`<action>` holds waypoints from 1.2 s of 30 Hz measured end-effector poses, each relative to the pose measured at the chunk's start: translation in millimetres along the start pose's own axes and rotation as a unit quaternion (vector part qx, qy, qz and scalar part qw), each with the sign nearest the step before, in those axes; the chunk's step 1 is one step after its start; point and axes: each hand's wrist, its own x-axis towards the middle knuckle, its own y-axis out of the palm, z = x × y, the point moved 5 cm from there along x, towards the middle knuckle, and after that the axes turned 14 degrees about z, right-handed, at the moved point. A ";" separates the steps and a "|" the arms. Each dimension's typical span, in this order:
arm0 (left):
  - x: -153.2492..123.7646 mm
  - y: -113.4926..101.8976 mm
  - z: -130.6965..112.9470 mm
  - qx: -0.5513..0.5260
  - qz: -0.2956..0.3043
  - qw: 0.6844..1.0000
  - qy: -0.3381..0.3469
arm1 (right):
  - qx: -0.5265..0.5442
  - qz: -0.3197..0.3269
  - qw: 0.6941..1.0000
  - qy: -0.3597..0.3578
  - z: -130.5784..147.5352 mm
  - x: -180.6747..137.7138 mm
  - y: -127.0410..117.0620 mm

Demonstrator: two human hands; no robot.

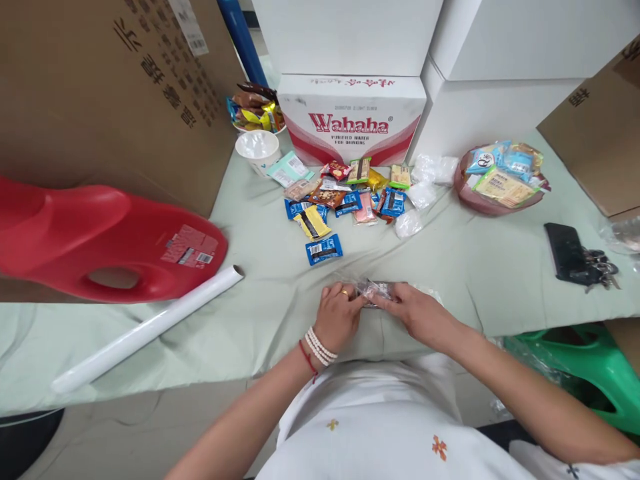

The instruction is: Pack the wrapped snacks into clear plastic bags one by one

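Observation:
My left hand (336,315) and my right hand (416,312) meet near the front edge of the pale green tablecloth (450,267). Both pinch a small clear plastic bag (376,291) that lies flat on the cloth, with something dark inside it. My left wrist wears a white bead bracelet and a red string. A pile of small snack packets (345,197) lies further back, and one blue packet (324,249) sits apart, nearest to my hands.
A red plastic stool (105,233) lies on its side at the left, beside a white paper roll (150,327). A Wahaha carton (353,119), a white cup (258,148), a pink bowl of snacks (497,180), a black phone with keys (570,253) and a green stool (590,367) surround the work area.

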 end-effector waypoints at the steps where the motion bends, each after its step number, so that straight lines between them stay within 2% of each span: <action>1: -1.7 -0.9 4.2 -0.031 -0.005 0.999 0.026 | -0.001 -0.008 1.000 -0.004 -1.4 -1.2 8.7; 4: -9.7 -8.5 21.0 -0.168 -0.029 0.976 0.133 | -0.014 -0.039 0.999 -0.024 -3.3 -2.0 22.8; 5: -11.8 -13.6 30.2 -0.219 -0.057 0.964 0.136 | -0.021 -0.046 0.998 -0.027 -3.0 -1.9 24.4; 6: -12.9 -19.2 41.2 -0.266 -0.099 0.953 0.107 | -0.028 -0.051 0.998 -0.027 -2.2 -2.0 25.0; 8: -13.2 -28.7 61.9 -0.318 -0.197 0.927 -0.023 | -0.047 -0.064 0.997 -0.023 0.4 -2.3 24.1; 9: -12.0 -32.0 66.7 -0.321 -0.231 0.914 -0.091 | -0.055 -0.072 0.996 -0.023 2.0 -2.5 23.3; 10: -8.4 -34.4 66.0 -0.311 -0.240 0.909 -0.137 | -0.063 -0.078 0.995 -0.025 3.5 -2.6 22.6; 11: -2.2 -36.2 60.5 -0.294 -0.225 0.916 -0.156 | -0.068 -0.082 0.994 -0.027 4.7 -2.5 22.2; 12: 5.3 -37.3 51.5 -0.272 -0.191 0.931 -0.148 | -0.071 -0.084 0.994 -0.029 5.4 -2.0 22.1; 15: 18.0 -36.5 21.6 -0.214 -0.066 0.974 -0.038 | -0.059 -0.082 0.994 -0.031 4.0 0.7 23.1; 17: 11.0 -33.0 14.2 -0.213 -0.011 0.977 0.030 | -0.036 -0.080 0.996 -0.029 1.0 3.1 24.4; 18: 4.6 -30.7 16.4 -0.221 0.001 0.974 0.041 | -0.022 -0.080 0.996 -0.029 -0.4 4.4 25.0; 20: -9.0 -24.1 29.0 -0.221 0.007 0.975 0.009 | 0.004 -0.082 0.996 -0.033 -2.3 6.5 25.7; 24: -23.6 -9.4 47.9 -0.146 0.002 0.982 -0.117 | 0.045 -0.093 0.993 -0.051 -1.3 6.7 22.7; 28: -25.9 -14.2 39.4 -0.078 -0.069 0.980 -0.169 | 0.104 -0.127 0.982 -0.089 1.8 -2.5 14.3; 31: -33.6 -24.5 31.1 -0.046 -0.074 0.982 -0.167 | 0.142 -0.148 0.974 -0.101 1.1 -11.0 12.3; 34: -43.5 -33.1 26.5 -0.143 -0.049 0.977 -0.148 | 0.151 -0.159 0.970 -0.102 0.6 -14.4 16.0; 36: -43.3 -30.5 22.9 -0.290 0.003 0.944 -0.159 | 0.149 -0.165 0.969 -0.109 2.0 -12.7 19.9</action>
